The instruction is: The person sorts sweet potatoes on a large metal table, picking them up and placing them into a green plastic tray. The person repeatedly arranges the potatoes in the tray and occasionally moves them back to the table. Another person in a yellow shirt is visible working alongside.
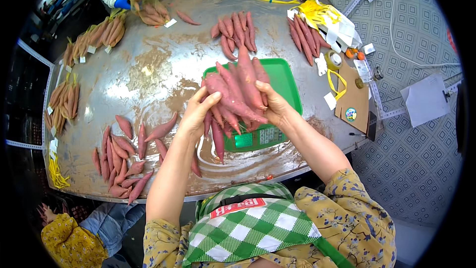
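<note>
Between them, my left hand (197, 113) and my right hand (274, 106) hold a bundle of reddish sweet potatoes (234, 91), my left thumb across its left side and my right thumb on the right. The bundle is over a green digital scale (286, 82), covering much of its tray. The scale's lit display (243, 140) and keypad show below the bundle; its reading is too blurred to tell. A row of sweet potatoes (238, 29) lies beyond the scale. More loose sweet potatoes (119, 156) are piled left of my left forearm.
Netted sweet potato bundles (95, 35) with white tags line the metal table's (148, 93) far left edge. Another person's blue-gloved hand (122, 2) handles a netted bundle. Yellow mesh bags (318, 13), a jar (333, 60) and cardboard (351, 95) are at right. Someone in yellow (74, 242) is at lower left.
</note>
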`<action>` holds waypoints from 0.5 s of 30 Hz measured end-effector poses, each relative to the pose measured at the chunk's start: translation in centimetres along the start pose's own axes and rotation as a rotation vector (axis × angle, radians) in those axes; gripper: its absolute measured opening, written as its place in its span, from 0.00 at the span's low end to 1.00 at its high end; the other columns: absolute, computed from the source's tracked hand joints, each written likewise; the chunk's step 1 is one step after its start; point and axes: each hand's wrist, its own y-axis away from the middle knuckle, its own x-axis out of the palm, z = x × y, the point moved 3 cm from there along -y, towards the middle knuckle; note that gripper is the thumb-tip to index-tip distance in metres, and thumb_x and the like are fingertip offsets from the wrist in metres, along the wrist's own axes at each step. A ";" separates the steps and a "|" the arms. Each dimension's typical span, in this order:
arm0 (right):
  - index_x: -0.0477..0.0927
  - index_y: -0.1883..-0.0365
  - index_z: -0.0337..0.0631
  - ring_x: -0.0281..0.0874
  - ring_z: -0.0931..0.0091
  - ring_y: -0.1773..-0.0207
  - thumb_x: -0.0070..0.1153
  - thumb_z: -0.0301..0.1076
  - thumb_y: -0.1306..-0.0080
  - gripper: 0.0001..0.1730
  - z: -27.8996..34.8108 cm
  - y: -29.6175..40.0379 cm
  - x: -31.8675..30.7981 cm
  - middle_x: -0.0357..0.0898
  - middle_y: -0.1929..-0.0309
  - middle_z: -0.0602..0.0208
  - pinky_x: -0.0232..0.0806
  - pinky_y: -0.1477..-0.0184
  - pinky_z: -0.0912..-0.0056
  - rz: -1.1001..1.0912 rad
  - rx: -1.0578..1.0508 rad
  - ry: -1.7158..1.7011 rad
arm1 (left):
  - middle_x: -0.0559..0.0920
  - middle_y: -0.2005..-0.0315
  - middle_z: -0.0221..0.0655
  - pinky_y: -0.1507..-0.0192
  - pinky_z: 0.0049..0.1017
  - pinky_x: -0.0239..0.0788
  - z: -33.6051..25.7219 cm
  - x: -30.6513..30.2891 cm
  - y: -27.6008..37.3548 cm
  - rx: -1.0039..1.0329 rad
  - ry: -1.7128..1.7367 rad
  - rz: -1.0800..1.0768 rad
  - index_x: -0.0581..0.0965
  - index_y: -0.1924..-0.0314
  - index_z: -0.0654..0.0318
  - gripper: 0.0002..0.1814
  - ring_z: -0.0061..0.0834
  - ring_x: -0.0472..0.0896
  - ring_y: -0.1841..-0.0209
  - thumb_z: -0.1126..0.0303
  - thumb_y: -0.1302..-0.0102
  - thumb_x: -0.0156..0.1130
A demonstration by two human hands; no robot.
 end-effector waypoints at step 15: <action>0.58 0.38 0.38 0.63 0.64 0.38 0.63 0.45 0.46 0.43 -8.4 -8.2 17.2 0.65 0.42 0.55 0.55 0.34 0.57 0.171 0.134 0.067 | 0.78 0.61 0.38 0.75 0.20 0.71 -8.8 -16.2 5.0 0.047 0.064 -0.097 0.69 0.47 0.70 0.28 0.24 0.79 0.70 0.61 0.42 0.64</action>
